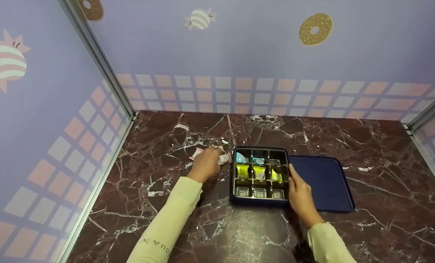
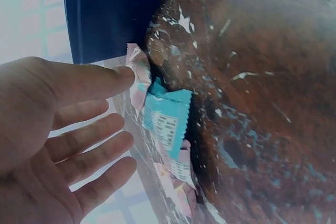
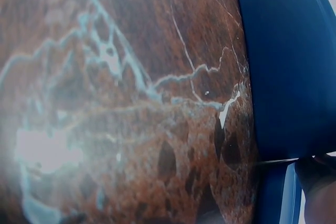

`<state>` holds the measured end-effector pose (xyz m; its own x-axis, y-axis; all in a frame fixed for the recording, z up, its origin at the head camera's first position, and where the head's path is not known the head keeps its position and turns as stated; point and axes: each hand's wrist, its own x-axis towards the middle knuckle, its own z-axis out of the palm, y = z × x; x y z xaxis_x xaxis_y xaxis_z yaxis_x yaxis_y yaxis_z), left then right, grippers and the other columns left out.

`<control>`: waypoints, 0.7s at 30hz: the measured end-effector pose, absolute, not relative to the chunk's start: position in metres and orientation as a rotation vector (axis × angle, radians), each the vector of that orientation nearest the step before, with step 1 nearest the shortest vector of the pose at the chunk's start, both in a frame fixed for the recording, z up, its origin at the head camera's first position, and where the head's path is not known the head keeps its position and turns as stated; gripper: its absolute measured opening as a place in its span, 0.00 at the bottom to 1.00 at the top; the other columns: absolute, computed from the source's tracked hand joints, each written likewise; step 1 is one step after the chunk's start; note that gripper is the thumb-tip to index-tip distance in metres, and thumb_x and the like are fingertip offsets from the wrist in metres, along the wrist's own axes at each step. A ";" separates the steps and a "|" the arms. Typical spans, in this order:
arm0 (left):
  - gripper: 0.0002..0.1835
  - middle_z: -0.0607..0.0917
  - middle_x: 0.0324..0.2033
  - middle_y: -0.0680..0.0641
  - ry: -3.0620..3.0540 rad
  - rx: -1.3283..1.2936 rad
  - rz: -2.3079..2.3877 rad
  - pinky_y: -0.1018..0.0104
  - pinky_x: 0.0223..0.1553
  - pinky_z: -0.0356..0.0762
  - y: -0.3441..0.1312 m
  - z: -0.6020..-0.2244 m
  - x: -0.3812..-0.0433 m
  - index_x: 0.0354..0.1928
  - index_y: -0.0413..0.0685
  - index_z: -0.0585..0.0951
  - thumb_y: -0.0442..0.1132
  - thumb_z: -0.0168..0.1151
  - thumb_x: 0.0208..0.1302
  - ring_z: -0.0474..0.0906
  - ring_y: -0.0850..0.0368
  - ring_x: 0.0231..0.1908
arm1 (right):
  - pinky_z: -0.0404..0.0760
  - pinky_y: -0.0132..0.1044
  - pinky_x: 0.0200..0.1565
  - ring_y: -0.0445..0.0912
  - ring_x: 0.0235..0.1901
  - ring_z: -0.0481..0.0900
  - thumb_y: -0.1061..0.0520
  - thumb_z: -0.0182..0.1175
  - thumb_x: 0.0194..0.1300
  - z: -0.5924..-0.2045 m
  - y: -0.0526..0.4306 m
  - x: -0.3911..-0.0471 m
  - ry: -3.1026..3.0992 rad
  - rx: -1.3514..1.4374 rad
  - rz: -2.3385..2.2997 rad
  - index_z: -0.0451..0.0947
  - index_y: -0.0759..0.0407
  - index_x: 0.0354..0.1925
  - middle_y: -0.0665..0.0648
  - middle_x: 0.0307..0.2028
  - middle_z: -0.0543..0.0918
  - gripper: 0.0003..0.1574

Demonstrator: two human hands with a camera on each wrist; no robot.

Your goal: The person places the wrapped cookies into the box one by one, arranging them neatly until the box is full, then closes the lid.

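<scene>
My left hand (image 1: 205, 164) is low over a small group of wrapped candies left of the box. In the left wrist view its fingers are loosely extended, and the thumb tip overlaps a pink candy (image 2: 139, 80). Beside that lie a turquoise candy (image 2: 167, 116) and another pink wrapper (image 2: 181, 190). My right hand (image 1: 303, 195) rests along the right wall of a dark blue box (image 1: 259, 202), its fingers fairly straight. Inside the box is a divided tray: two blue packets (image 1: 241, 158) in the far row, three yellow packets (image 1: 260, 173) in the middle, bare compartments (image 1: 260, 192) in the near row.
A flat dark blue lid (image 1: 321, 182) lies on the marbled tabletop (image 1: 166, 219), just right of the box. Printed purple panels (image 1: 239, 54) enclose the table at the back and both sides.
</scene>
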<state>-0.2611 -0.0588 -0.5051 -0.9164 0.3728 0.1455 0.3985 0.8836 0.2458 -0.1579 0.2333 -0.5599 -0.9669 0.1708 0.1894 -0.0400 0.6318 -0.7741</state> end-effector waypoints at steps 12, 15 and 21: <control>0.11 0.83 0.33 0.41 -2.968 -0.549 -0.407 0.49 0.34 0.80 -0.066 -0.513 -0.261 0.32 0.41 0.80 0.30 0.69 0.43 0.82 0.43 0.35 | 0.68 0.55 0.65 0.61 0.65 0.69 0.63 0.47 0.73 -0.560 0.234 -0.158 -2.633 -0.123 1.244 0.61 0.58 0.71 0.67 0.66 0.69 0.30; 0.12 0.83 0.35 0.41 -2.975 -0.530 -0.399 0.48 0.35 0.81 -0.065 -0.515 -0.261 0.34 0.40 0.80 0.32 0.70 0.44 0.82 0.42 0.37 | 0.68 0.54 0.65 0.61 0.65 0.69 0.63 0.47 0.73 -0.560 0.234 -0.159 -2.623 -0.119 1.242 0.61 0.58 0.71 0.67 0.65 0.69 0.30; 0.13 0.83 0.36 0.40 -2.982 -0.517 -0.396 0.47 0.36 0.81 -0.065 -0.519 -0.262 0.37 0.40 0.81 0.32 0.68 0.45 0.82 0.41 0.37 | 0.68 0.55 0.64 0.60 0.65 0.69 0.63 0.48 0.72 -0.560 0.233 -0.158 -2.619 -0.130 1.245 0.61 0.58 0.71 0.66 0.65 0.69 0.30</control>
